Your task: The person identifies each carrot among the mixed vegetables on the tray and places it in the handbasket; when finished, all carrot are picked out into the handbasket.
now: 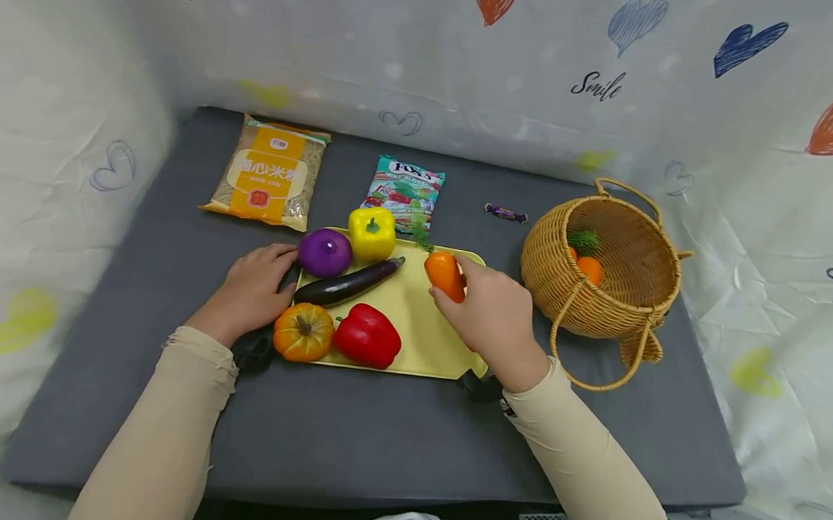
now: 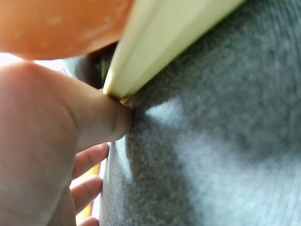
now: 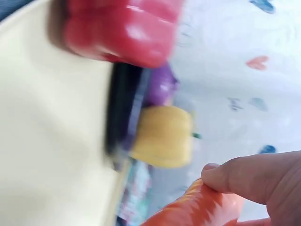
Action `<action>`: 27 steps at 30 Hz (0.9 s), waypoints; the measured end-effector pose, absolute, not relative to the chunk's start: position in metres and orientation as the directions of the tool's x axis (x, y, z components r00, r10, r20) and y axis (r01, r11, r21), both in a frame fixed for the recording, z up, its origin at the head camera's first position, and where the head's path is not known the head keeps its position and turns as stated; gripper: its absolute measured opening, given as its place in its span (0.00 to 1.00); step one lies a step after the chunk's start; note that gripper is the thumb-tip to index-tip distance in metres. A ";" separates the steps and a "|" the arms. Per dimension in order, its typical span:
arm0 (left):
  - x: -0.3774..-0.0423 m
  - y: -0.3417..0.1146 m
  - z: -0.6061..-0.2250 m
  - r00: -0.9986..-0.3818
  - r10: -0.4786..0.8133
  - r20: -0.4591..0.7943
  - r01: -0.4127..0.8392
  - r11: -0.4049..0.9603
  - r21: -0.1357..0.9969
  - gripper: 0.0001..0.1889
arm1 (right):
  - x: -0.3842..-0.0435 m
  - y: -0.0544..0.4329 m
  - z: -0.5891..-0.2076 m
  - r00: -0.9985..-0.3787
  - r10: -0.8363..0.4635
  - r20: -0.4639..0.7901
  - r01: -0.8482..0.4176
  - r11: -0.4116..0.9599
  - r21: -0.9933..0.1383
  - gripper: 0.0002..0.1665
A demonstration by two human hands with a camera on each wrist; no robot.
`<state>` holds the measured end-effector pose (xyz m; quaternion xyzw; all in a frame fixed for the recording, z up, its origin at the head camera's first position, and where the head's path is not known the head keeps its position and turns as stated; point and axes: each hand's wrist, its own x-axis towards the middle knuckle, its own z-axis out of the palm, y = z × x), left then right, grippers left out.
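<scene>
My right hand (image 1: 492,312) pinches an orange toy carrot (image 1: 443,275) with a green leafy top, over the right part of the yellow tray (image 1: 421,337). In the right wrist view, the thumb presses on the carrot (image 3: 202,207). At the tray's left edge lies my left hand (image 1: 253,289), its thumb touching the rim in the left wrist view and its fingers loosely extended. On the tray's left half are a purple onion (image 1: 325,253), a yellow bell pepper (image 1: 372,233), an eggplant (image 1: 350,282), a small pumpkin (image 1: 304,332) and a red bell pepper (image 1: 369,336).
A wicker basket (image 1: 554,253) tilts toward me on the right, with orange carrots (image 1: 590,271) inside. Behind the tray lie a yellow grain bag (image 1: 271,171), a teal candy bag (image 1: 405,189) and a purple wrapped candy (image 1: 505,212). Patterned curtains border the grey table (image 1: 383,435).
</scene>
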<state>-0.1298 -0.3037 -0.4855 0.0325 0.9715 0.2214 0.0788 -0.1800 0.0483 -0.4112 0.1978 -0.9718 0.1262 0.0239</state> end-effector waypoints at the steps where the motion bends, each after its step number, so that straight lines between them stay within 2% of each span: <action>1: -0.129 -0.305 -0.486 -0.985 0.099 -0.139 0.029 0.899 0.436 0.32 | -0.180 0.050 -0.406 -0.919 -0.375 0.119 -0.393 0.890 -0.231 0.38; 16: -0.126 -0.309 -0.488 -0.982 0.086 -0.166 0.005 0.900 0.436 0.32 | -0.198 0.106 -0.347 -0.901 -0.241 0.361 -0.343 0.904 -0.254 0.37; 27: -0.131 -0.304 -0.487 -0.985 0.086 -0.151 0.012 0.901 0.434 0.32 | -0.228 0.163 -0.349 -0.946 -0.053 0.320 -0.137 0.960 -0.245 0.37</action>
